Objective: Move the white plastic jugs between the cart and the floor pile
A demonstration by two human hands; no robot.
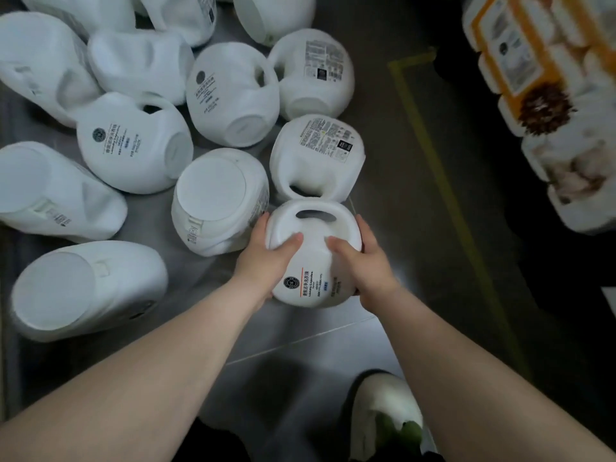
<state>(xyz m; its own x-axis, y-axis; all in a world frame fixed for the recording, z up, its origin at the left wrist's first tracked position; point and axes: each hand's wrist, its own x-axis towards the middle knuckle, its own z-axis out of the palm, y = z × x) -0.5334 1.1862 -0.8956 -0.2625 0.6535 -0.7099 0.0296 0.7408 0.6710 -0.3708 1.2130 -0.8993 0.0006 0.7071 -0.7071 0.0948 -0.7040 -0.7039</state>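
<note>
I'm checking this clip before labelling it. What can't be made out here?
- Held tub, head view: its underside and far side are hidden by its own body, the left hand and the right hand.
- Label print on the tub behind: too small to read.
- Packs at the upper right: blurred, cut by the edge.
- Shoe: partly behind the right forearm, cut by the bottom edge.
</note>
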